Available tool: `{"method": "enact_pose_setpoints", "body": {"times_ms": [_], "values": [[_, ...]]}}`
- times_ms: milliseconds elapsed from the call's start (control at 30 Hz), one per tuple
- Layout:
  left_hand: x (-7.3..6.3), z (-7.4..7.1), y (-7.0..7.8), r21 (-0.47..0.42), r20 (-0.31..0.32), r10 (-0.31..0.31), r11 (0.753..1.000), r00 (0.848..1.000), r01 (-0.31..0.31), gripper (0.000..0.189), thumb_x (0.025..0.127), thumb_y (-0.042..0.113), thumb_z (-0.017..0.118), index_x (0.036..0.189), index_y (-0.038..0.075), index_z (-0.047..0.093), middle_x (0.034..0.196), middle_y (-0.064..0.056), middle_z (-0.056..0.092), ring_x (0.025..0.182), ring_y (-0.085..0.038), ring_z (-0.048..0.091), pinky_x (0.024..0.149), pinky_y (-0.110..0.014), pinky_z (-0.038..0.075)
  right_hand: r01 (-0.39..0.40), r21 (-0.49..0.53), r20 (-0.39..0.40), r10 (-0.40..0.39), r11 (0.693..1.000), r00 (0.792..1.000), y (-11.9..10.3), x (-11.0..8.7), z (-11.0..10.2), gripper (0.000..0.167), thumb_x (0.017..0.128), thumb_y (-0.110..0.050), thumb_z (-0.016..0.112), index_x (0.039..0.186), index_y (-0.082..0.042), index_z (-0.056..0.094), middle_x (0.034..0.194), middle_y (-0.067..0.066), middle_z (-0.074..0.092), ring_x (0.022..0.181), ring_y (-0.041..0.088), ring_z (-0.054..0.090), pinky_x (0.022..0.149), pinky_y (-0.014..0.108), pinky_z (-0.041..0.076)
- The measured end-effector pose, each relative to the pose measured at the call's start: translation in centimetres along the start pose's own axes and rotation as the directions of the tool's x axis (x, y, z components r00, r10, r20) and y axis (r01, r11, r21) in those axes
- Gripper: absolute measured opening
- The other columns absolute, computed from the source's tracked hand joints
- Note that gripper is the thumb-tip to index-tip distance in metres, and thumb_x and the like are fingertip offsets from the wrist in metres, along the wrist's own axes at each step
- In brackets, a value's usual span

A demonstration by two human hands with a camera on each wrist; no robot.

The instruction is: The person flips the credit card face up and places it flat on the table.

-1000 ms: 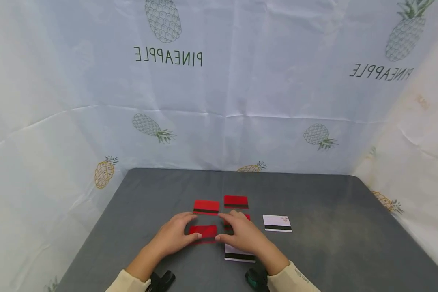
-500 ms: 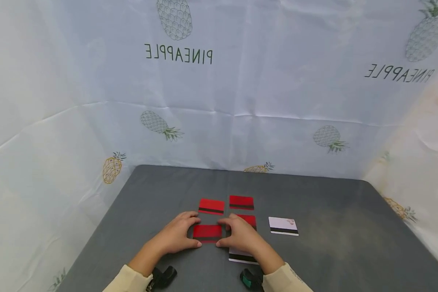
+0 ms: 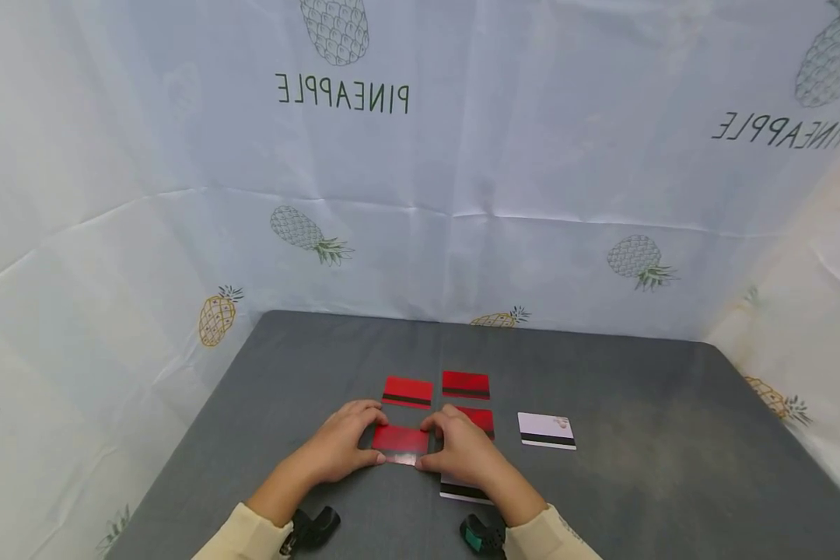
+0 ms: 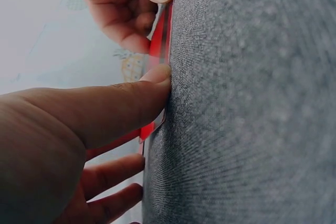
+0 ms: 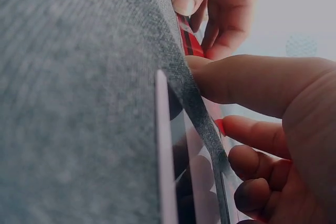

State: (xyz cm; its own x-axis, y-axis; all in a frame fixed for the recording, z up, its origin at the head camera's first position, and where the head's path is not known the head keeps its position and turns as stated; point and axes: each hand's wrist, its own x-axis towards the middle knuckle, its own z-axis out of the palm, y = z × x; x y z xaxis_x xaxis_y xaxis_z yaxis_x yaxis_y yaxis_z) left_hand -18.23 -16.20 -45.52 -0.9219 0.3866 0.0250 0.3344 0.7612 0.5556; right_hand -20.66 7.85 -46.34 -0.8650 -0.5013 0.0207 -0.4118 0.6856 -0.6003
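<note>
Hands [image 3: 339,445] [image 3: 466,451] both pinch one red card [image 3: 400,441] near three red cards [image 3: 407,392] [image 3: 466,385] [image 3: 479,421], two white cards [image 3: 547,430] [image 3: 463,490].

There are four red cards [image 3: 407,391], two white cards [image 3: 546,430], two hands [image 3: 334,446] and one table [image 3: 644,467].

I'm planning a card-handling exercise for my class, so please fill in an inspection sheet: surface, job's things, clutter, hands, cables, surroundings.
Surface: dark grey table.
Job's things: held red card; three more red cards; two white cards. The right hand partly hides one lying card of each colour.
Clutter: nothing seen besides the cards.
Hands: left hand and right hand hold opposite ends of one red card between thumb and finger; black devices at the wrists.
Cables: nothing seen.
Surroundings: pale pineapple-print cloth behind and at both sides, lettering reversed.
</note>
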Motion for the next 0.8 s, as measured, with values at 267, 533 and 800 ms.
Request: {"method": "enact_pose_setpoints", "body": {"times_ms": [267, 533, 800], "values": [[0.09, 0.07, -0.06, 0.003, -0.026, 0.012, 1.0, 1.0, -0.012, 0.043, 0.078, 0.028, 0.084, 0.113, 0.014, 0.063, 0.134, -0.009, 0.055, 0.132, -0.033, 0.045, 0.105, -0.059, 0.035, 0.059, -0.052, -0.027, -0.061, 0.997, 0.998, -0.3, -0.19, 0.19, 0.048, 0.072, -0.031, 0.086, 0.113, -0.014, 0.068, 0.102, -0.006, 0.061, 0.099, 0.013, 0.053, 0.085, 0.041, 0.045], [0.07, -0.22, 0.16, -0.009, 0.012, -0.013, 1.0, 1.0, 0.013, 0.043, 0.08, 0.03, 0.082, 0.117, 0.015, 0.063, 0.138, -0.009, 0.053, 0.135, -0.033, 0.043, 0.106, -0.06, 0.034, 0.075, -0.104, -0.011, -0.076, 0.992, 0.997, -0.56, -0.32, 0.05, 0.061, 0.071, -0.034, 0.086, 0.125, -0.014, 0.067, 0.104, -0.006, 0.059, 0.099, 0.013, 0.05, 0.076, 0.033, 0.036], [-0.06, -0.24, 0.04, -0.002, 0.023, 0.0, 1.0, 1.0, 0.0, 0.061, 0.077, 0.033, 0.084, 0.128, 0.011, 0.06, 0.139, -0.01, 0.053, 0.134, -0.034, 0.044, 0.104, -0.062, 0.035, 0.08, -0.106, -0.035, -0.084, 0.991, 0.996, -0.52, -0.44, 0.13, 0.053, 0.074, -0.034, 0.083, 0.121, -0.014, 0.07, 0.101, -0.008, 0.057, 0.092, 0.008, 0.048, 0.073, 0.03, 0.034]]}}
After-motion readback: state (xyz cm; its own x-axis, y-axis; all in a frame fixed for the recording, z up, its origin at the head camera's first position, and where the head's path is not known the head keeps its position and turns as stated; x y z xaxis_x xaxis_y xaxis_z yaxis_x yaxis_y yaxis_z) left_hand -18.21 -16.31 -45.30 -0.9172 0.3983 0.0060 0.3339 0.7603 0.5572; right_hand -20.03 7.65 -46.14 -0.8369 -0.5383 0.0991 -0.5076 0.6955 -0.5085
